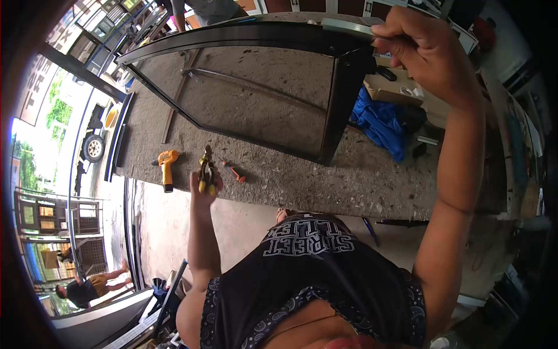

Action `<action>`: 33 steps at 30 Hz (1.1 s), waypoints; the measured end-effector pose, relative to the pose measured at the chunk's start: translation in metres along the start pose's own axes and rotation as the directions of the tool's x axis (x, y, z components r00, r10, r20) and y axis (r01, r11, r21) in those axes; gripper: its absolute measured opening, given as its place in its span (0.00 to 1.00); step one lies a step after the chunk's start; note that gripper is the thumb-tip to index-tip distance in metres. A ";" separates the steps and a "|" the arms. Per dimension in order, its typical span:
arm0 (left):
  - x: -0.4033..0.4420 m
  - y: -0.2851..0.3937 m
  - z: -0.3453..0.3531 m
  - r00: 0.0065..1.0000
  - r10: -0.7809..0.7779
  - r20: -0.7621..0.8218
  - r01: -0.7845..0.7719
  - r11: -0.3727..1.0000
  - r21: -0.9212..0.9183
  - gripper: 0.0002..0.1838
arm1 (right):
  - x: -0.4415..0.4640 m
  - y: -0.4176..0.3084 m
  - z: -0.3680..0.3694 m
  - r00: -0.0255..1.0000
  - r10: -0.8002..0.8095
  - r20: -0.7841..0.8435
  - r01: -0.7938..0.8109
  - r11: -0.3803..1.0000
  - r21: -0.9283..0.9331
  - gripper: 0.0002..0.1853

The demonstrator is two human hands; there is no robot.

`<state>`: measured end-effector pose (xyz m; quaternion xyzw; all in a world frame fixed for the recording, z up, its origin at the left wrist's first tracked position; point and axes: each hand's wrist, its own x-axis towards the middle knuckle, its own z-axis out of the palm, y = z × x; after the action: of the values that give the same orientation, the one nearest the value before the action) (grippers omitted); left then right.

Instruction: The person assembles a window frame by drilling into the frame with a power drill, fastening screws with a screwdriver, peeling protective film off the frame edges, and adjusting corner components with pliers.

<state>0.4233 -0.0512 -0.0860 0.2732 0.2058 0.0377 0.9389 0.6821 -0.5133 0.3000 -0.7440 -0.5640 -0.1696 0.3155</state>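
Note:
My left hand (pixel 207 186) is wrapped round pliers (pixel 204 168) with yellow handles, held near the bench's front edge. My right hand (pixel 415 49) pinches the end of a short silver metal strip (pixel 349 28) at the upper right corner of a black metal frame (pixel 336 110). The frame stands tilted on the worn workbench (pixel 279 186), which shows through its opening. A yellow cordless drill (pixel 167 167) lies left of the pliers, and a screwdriver with an orange handle (pixel 235 173) lies just to their right.
Blue cloth (pixel 378 125) and a cardboard box (pixel 392 90) lie on the bench at right. A long dark bar (pixel 261 90) is behind the frame. Another person (pixel 212 10) stands across the bench; one more person (pixel 87 289) is at far left. Black rails (pixel 119 139) run along the left end.

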 end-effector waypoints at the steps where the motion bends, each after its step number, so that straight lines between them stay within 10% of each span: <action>1: -0.020 -0.011 0.028 0.997 0.045 0.055 -0.046 0.999 0.015 0.26 | 0.000 0.001 0.000 1.000 -0.006 -0.002 0.006 1.000 -0.007 0.08; 5: -0.074 -0.037 0.123 0.921 0.165 0.354 -0.167 0.986 -0.025 0.41 | -0.001 -0.004 0.001 1.000 -0.010 -0.020 0.010 0.999 -0.032 0.08; 9: -0.111 -0.023 0.236 0.879 0.302 0.369 -0.466 0.704 0.535 0.49 | -0.001 -0.005 -0.009 0.994 0.083 0.066 -0.086 0.995 0.049 0.08; 14: -0.153 0.020 0.351 0.957 0.141 0.255 -0.290 0.371 0.882 0.42 | 0.004 -0.011 -0.011 0.998 0.031 0.048 -0.030 0.999 -0.020 0.08; 18: -0.154 0.018 0.408 0.871 0.319 0.374 -0.408 0.044 0.912 0.46 | 0.013 -0.015 -0.018 0.968 0.196 0.154 -0.197 0.980 -0.007 0.09; 21: -0.155 0.024 0.448 0.897 0.237 0.372 -0.370 -0.054 0.927 0.41 | 0.005 0.005 -0.008 0.995 -0.085 0.049 0.088 0.994 -0.057 0.10; 24: -0.149 0.022 0.453 0.819 0.251 0.515 -0.360 -0.475 0.803 0.37 | 0.003 0.011 -0.009 0.995 -0.005 0.095 0.004 1.000 0.015 0.11; 27: -0.162 0.023 0.484 0.950 0.161 0.269 -0.142 -0.544 0.827 0.35 | 0.004 0.011 -0.012 0.993 -0.037 0.116 0.035 0.999 0.018 0.12; 33: -0.141 0.030 0.472 0.670 0.396 0.627 -0.390 -0.531 0.752 0.33 | 0.003 0.010 -0.007 0.994 -0.096 0.044 0.094 0.994 0.060 0.12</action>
<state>0.4883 -0.2867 0.3429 0.9436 0.0199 0.2404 0.2269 0.6933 -0.5173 0.3039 -0.7106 -0.6106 -0.1506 0.3153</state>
